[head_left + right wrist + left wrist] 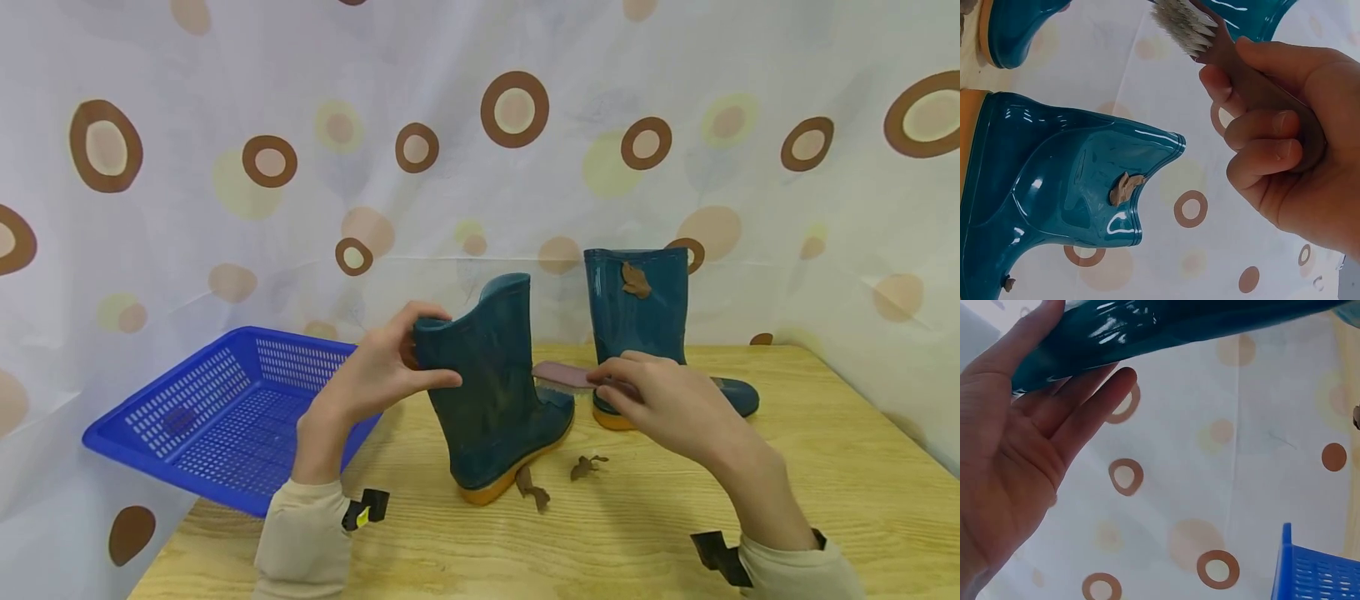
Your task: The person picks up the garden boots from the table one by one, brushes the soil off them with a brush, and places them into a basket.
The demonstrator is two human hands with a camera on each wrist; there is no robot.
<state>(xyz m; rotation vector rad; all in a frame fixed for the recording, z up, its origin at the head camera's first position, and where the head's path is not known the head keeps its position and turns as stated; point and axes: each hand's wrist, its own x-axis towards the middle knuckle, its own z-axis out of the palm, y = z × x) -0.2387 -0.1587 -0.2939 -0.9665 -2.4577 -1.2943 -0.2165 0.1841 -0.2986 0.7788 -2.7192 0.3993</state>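
Note:
A dark teal rubber boot with an orange sole stands at the middle of the table, its shaft leaning left. My left hand grips the top of that shaft, thumb along the near side and fingers at the rim. In my right hand is a scrubbing brush, held by its handle, pale bristles facing down over the boot's toe in the head view. Behind it stands the matching boot, with a dry brown leaf stuck on its shaft.
A blue plastic basket sits at the table's left. Two crumpled brown leaves lie by the held boot, one leaf to its right and another leaf near its sole. A patterned white sheet hangs behind the wooden table.

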